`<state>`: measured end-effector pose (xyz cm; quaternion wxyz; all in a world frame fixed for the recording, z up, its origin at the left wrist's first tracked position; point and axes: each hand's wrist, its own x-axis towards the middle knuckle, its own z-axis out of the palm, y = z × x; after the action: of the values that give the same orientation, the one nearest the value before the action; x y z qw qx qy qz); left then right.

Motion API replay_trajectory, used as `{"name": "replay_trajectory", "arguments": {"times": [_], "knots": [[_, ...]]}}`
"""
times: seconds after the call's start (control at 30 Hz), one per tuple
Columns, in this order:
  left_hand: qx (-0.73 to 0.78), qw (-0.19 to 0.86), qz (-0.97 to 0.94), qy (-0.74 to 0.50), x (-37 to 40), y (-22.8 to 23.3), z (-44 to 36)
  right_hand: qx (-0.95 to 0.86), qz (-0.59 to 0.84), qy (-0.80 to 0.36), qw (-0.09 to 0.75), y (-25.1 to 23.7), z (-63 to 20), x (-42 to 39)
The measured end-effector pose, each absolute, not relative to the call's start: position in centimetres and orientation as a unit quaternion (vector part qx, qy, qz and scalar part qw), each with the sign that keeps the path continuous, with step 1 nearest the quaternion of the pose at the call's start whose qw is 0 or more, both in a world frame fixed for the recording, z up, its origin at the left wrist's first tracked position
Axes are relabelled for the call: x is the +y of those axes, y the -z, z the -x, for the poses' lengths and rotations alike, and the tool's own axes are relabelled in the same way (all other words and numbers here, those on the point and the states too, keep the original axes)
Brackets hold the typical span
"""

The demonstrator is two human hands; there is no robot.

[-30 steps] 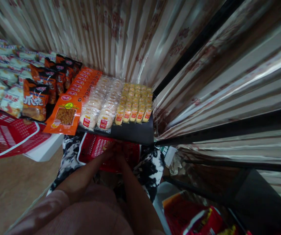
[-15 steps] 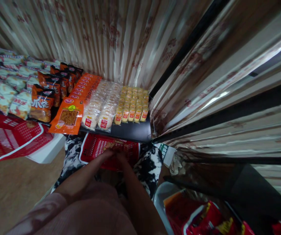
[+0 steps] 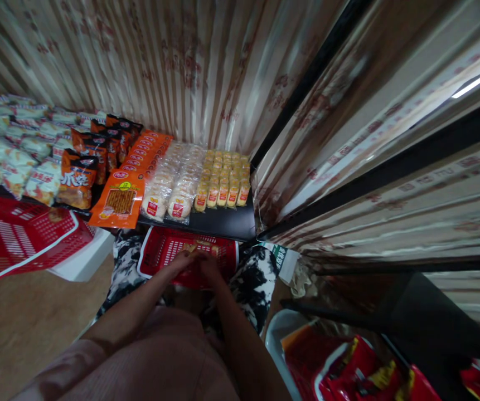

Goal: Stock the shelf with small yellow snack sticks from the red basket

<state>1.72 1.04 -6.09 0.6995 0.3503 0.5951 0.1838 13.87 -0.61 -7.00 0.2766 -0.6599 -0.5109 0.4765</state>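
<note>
Dim shelf corner | both hands (image 3: pixel 195 262) meet in red basket (image 3: pixel 156 256) | held item unclear

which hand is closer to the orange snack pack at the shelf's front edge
Left. The left hand lies below the orange snack pack, slightly rightward; the right hand sits farther right, over the red basket.

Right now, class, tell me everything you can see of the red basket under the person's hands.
The red basket is a shallow rectangular tray of what looks like plastic, with a slotted mesh floor and a pale rim. It sits level on the person's black-and-white patterned lap, just below the dark shelf edge. The left hand and right hand meet over its near side, fingers close together. Some small yellowish packets lie inside; their details are too dim to read.
</note>
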Motion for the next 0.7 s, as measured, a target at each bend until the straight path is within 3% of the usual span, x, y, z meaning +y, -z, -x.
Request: {"name": "replay_trajectory", "arguments": {"times": [0.43,0.7], "knots": [[0.574,0.702,-0.367,-0.207,1.5,3.1,0.2,-0.63,0.67,-0.349,0.177,4.0,-14.5,-1.0],[0.549,0.738,-0.312,-0.239,1.6,2.4,0.7,-0.683,0.639,-0.316,0.16,2.7,-14.7,-1.2]]}}
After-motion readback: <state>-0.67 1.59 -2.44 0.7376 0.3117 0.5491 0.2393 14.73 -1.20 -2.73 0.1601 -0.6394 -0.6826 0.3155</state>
